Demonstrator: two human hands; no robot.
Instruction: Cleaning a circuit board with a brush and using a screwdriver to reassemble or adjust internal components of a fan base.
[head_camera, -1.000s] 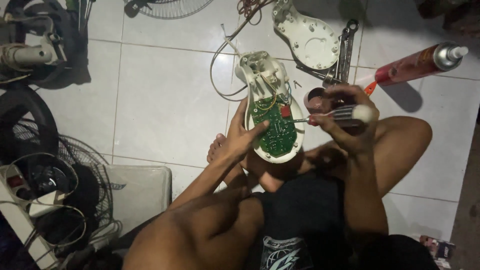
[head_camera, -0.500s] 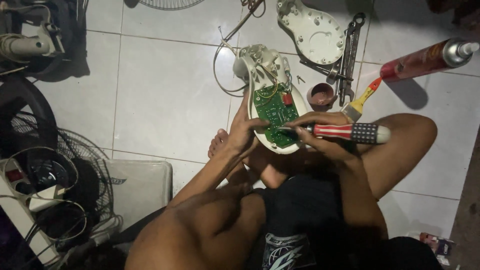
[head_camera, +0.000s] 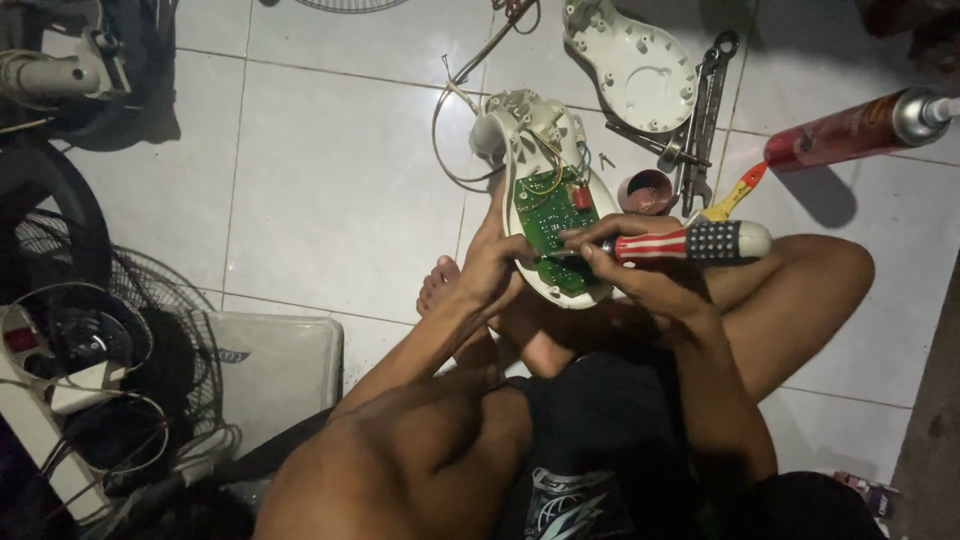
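An opened white fan housing rests on my crossed legs, with a green circuit board exposed inside it. My left hand grips the housing's left edge. My right hand holds a screwdriver with a red, white and black handle; the handle lies nearly level, pointing right, and the tip touches the lower part of the board.
On the tiled floor behind: a white cover plate, wrenches, a small round cup, a yellow-handled tool and a red spray can. Fan guards, cables and a white lid lie at left.
The screwdriver's handle has swung down to lie nearly level, and its tip has moved lower on the board. My left hand stays on the housing.
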